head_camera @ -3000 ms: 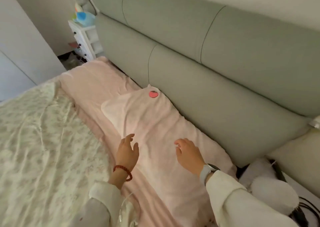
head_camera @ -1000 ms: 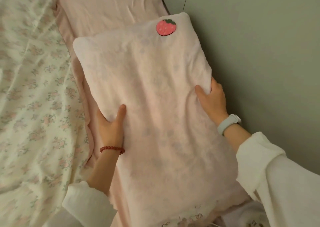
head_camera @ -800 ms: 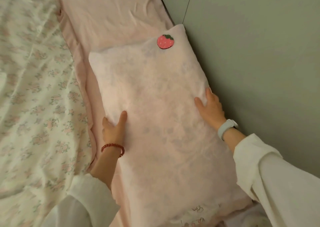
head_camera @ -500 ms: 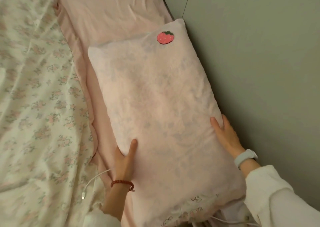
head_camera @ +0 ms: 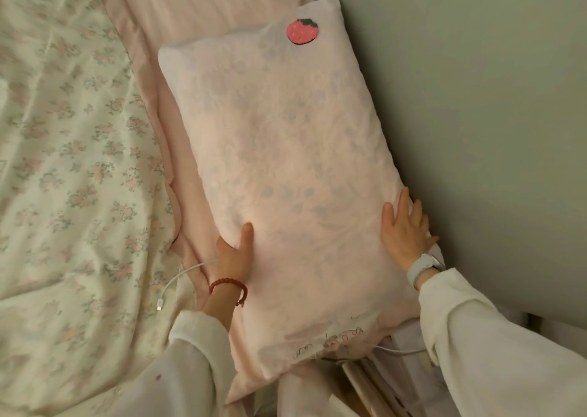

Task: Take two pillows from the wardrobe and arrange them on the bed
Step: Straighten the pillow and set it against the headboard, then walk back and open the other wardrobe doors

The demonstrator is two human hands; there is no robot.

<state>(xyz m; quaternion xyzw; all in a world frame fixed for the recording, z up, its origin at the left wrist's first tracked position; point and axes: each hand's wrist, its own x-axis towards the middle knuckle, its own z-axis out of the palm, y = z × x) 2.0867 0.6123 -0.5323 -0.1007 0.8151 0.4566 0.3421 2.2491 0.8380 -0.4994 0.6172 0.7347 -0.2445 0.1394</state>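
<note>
A pale pink pillow (head_camera: pixel 286 169) with a red strawberry patch (head_camera: pixel 301 31) near its far corner lies on the pink sheet (head_camera: pixel 203 13), along the grey-green headboard (head_camera: pixel 476 115). My left hand (head_camera: pixel 233 254) grips the pillow's left edge, thumb on top and fingers tucked under. My right hand (head_camera: pixel 405 232) lies flat with fingers spread on the pillow's right edge, next to the headboard. Only this one pillow is in view.
A cream floral duvet (head_camera: pixel 70 178) covers the bed to the left. A white charging cable (head_camera: pixel 178 280) lies by my left wrist. Another white cable (head_camera: pixel 400 350) and white bedding show past the pillow's near end.
Both hands slid down the pillow's long sides toward its near end. The pillow settled flat along the headboard after being lifted and shifted.
</note>
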